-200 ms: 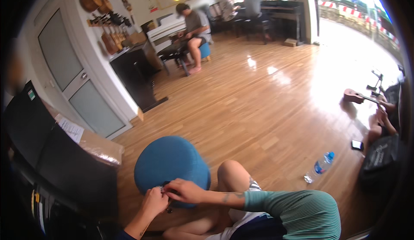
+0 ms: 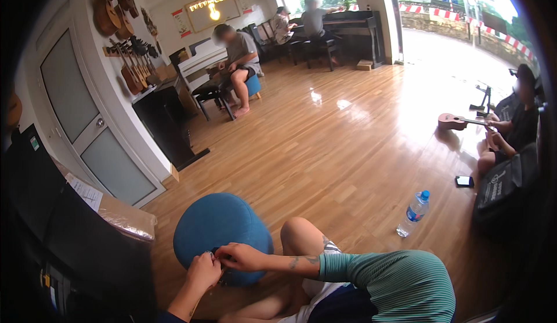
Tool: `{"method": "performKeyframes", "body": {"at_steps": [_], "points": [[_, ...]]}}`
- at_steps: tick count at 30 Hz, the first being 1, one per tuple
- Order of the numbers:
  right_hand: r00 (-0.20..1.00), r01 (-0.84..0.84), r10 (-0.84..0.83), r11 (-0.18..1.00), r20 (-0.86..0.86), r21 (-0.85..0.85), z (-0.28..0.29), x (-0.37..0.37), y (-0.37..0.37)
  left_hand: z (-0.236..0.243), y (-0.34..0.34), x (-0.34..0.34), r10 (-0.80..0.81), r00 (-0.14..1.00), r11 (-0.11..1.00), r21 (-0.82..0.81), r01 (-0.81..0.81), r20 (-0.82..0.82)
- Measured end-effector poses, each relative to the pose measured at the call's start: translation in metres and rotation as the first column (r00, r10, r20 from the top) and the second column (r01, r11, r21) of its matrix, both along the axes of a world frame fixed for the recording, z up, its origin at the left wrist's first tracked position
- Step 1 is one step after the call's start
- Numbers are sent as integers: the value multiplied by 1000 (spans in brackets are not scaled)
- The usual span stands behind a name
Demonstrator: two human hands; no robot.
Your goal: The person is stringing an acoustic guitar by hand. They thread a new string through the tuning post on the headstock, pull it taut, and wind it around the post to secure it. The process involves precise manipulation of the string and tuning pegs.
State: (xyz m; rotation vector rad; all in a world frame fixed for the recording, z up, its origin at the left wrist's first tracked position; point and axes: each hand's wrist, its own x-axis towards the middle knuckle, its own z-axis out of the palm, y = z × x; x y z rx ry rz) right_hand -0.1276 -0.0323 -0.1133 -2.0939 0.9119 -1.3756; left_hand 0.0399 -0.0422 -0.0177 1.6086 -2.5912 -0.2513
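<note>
My left hand (image 2: pixel 203 269) and my right hand (image 2: pixel 242 257) meet in front of the blue round stool (image 2: pixel 223 221). The fingers of both are closed around something small and mostly hidden. A dark bit of it shows above the fingers, and a thin brownish part (image 2: pixel 223 275) sticks out below; its kind I cannot make out. My right forearm crosses in from the right in a green striped sleeve (image 2: pixel 394 279), over my bare knee (image 2: pixel 303 236).
A water bottle (image 2: pixel 413 214) stands on the wooden floor at right, near a phone (image 2: pixel 464 181) and a black bag (image 2: pixel 505 189). A seated person there holds a ukulele (image 2: pixel 452 121). A wrapped carton (image 2: pixel 126 215) lies at left. Other people sit by pianos (image 2: pixel 348 33) farther back.
The view has tilted up and turned slightly right, so the room sits lower and more to the left. My hands stay together at the same small thing.
</note>
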Motion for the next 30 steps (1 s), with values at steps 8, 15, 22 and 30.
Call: {"method": "performKeyframes", "body": {"at_steps": [8,15,22,30], "points": [[981,-7,9,1000,193,-13,-23,10,-6,-6,14,-4,10,976,993,-119,17,219],[940,-128,75,982,334,139,-27,17,-6,-9,17,0,-14,969,982,-180,60,248],[948,-18,10,1000,319,23,-38,14,0,-18,11,-1,-41,993,968,-241,66,107],[966,-7,17,999,260,-39,-39,5,-7,-6,12,-14,30,996,992,-129,-19,89]]}}
